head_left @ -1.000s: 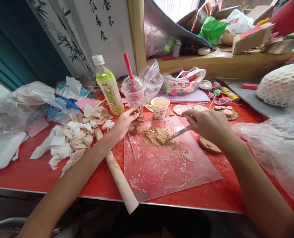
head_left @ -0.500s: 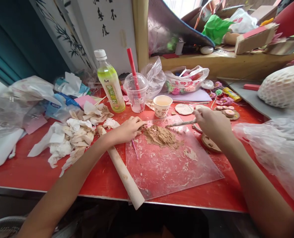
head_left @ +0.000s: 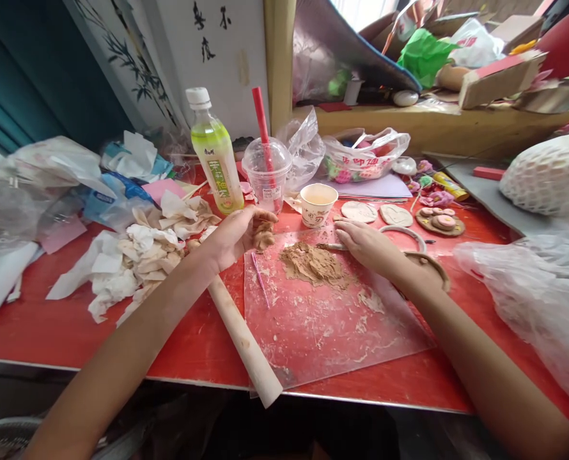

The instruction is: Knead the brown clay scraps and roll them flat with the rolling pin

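Note:
My left hand point(head_left: 239, 239) is turned partly palm up at the left edge of a clear plastic sheet point(head_left: 313, 345). Its curled fingers hold a lump of brown clay point(head_left: 264, 237). My right hand point(head_left: 368, 245) lies low with its fingers stretched out, above a thin stick point(head_left: 331, 246). Most of that stick is hidden under the hand. Between the hands a mound of crumbly, wet brown clay point(head_left: 313, 265) sits on the sheet. A paper cup point(head_left: 317, 206) of cloudy liquid stands just behind it.
Left of the sheet lie a pale rolling pin point(head_left: 243, 338), a thin pink stick point(head_left: 260, 281) and crumpled tissues point(head_left: 135, 262). A drink bottle point(head_left: 215, 160) and a plastic cup point(head_left: 268, 176) with a red straw stand behind. Flat clay pieces point(head_left: 396, 215) and a plastic bag point(head_left: 534, 287) are rightward.
My left hand has lifted from the clay mound and turned its palm up, with clay in its fingers. My right hand has loosened from the stick, moved left and flattened; the stick is lower.

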{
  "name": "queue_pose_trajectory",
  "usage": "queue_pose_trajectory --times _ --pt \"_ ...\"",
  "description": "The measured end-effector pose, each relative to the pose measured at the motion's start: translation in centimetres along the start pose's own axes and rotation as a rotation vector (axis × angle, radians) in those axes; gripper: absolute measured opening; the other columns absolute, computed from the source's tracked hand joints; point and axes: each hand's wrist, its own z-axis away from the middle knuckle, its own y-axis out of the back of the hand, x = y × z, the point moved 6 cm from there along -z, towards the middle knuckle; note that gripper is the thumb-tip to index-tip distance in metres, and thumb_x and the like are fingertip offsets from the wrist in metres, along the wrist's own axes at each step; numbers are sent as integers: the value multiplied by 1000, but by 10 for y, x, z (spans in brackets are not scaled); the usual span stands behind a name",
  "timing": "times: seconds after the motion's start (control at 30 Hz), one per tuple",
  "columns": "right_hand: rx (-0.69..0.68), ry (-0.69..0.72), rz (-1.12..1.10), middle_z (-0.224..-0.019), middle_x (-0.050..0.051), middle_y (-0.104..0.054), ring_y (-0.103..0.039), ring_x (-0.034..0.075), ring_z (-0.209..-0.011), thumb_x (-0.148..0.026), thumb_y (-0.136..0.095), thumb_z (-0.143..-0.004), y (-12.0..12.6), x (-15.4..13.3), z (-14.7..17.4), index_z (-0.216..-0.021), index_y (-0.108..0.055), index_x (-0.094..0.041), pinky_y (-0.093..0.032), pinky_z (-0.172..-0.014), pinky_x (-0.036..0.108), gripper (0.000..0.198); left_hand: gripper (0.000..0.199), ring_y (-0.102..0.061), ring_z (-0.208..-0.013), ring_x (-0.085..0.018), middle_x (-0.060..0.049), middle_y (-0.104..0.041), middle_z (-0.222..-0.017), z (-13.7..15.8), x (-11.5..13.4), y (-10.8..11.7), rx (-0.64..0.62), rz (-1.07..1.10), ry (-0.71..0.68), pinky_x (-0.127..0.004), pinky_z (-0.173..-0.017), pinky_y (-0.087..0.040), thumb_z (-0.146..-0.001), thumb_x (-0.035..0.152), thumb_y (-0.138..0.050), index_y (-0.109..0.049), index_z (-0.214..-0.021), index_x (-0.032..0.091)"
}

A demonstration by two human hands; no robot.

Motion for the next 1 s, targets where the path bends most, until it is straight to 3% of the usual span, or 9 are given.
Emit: queue_pose_trajectory --times 0.1,0.2,0.3,0.43,0.6,0.7,0.77,0.87,1.0 --pt "6 24 40 -126 17 -53 -46 25 -122 -36 -20 -95 -8 4 -3 -122 -51 -8 -36 -102 43 49 30 -40 -39 -4 0 -48 -58 1 -17 -6 -19 73 183 -16 -34 -32 -81 41 -52 -60 -71 14" --pt "-21 95 133 -127 20 -52 -43 27 -124 -32 -20 -95 -13 4 -5 -119 -53 -4 -34 -104 43 50 35 -40 -37 -3 -1 -52 -59 3 -26 -15 -84 62 234 -15 -31 -28 -80 44 -53 -62 -67 13" --pt "-34 169 209 -128 21 -51 -40 28 -127 -27 -18 -95 -14 1 -7 -116 -56 -1 -31 -105 43 50 41 -39 -34 -3 0 -48 -50 1 -28 -15 -92 106 205 -15 -30 -28 -84 35 -47 -52 -50 14" --pt "-8 133 214 -134 15 -49 -39 23 -128 -31 -16 -96 -12 0 -10 -124 -52 -9 -32 -104 43 50 52 -28 -29 -4 4 -27 -36 -3 -22 -11 -115 243 141 -16 -28 -20 -87 26 -37 -31 -37 17" --pt "0 127 232 -130 8 -54 -40 22 -127 -29 -19 -96 -9 -2 -8 -124 -52 -16 -23 -105 52 45 49 -23 -28 -5 5 -21 -36 -5 -17 -6 -92 370 56 -17 -28 -17 -86 22 -36 -28 -37 17" --pt "-34 137 240 -115 10 -64 -53 21 -113 -29 -19 -96 -5 -6 -9 -119 -55 -14 -23 -104 48 46 48 -25 -28 -5 5 -22 -37 -4 -17 -8 -87 391 59 -17 -28 -17 -85 21 -37 -28 -38 17" --pt "-61 134 259 -102 10 -68 -60 21 -99 -29 -18 -96 0 -9 -11 -111 -59 -15 -30 -99 44 46 48 -25 -28 -5 5 -23 -37 -2 -18 -10 -79 394 79 -17 -28 -17 -85 22 -37 -27 -39 17" --pt "-92 38 302 -86 11 -68 -60 22 -85 -30 -16 -96 7 -10 -13 -96 -63 -15 -40 -76 36 49 45 -28 -29 -5 5 -27 -39 2 -14 -13 -72 444 70 -17 -29 -20 -85 21 -38 -30 -41 17" --pt "-134 -83 373 -81 11 -67 -59 21 -72 -32 -16 -95 13 -8 -11 -87 -63 -16 -30 -56 30 50 33 -46 -41 -8 0 -47 -49 7 -9 -11 6 592 30 -18 -32 -28 -83 24 -38 -47 -53 15"
